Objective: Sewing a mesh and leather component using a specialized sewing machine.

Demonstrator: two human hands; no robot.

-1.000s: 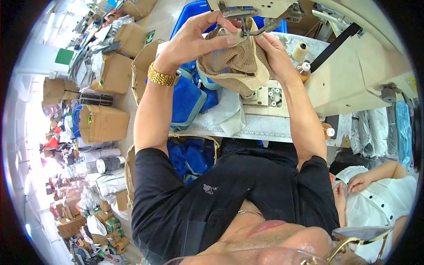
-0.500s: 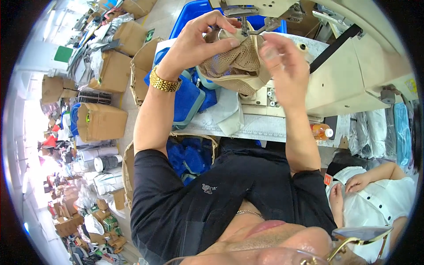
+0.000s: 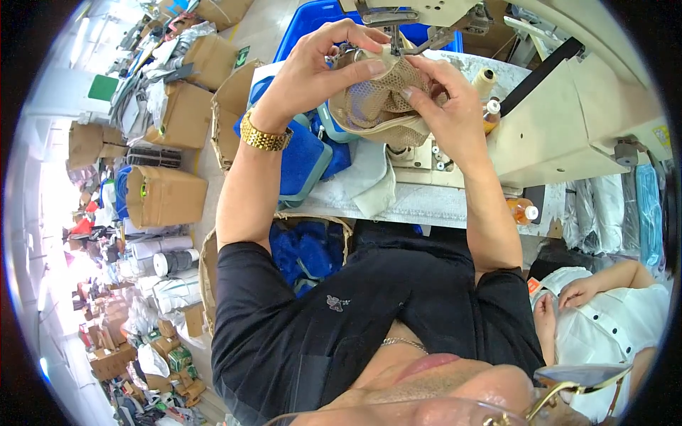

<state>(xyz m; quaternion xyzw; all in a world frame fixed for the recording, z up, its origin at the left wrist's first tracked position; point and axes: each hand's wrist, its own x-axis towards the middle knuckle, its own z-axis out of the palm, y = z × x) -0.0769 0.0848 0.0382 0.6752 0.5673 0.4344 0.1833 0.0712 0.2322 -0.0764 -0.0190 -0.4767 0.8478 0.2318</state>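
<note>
A tan mesh fabric piece [image 3: 380,113], pouch-like with a smooth band along its rim, lies bunched under the needle of a cream sewing machine [image 3: 561,124]. My left hand [image 3: 316,74] pinches its upper left edge close to the presser foot [image 3: 396,47]. On the other side my right hand [image 3: 455,103] grips the mesh between thumb and fingers, just right of the needle. Folds and my fingers hide the spot right under the foot.
Blue and grey fabric pieces [image 3: 302,167] lie left on the white table [image 3: 426,202], with more in a carton below. A thread cone [image 3: 484,79] and orange-liquid bottles [image 3: 523,211] stand right. A blue bin [image 3: 305,25] is behind. Another person's hands [image 3: 575,292] rest at lower right.
My right hand, raised and loose beside the mesh before, has come down and left and now grips it. The mesh has shifted slightly and its folds have opened out. My left hand stays put.
</note>
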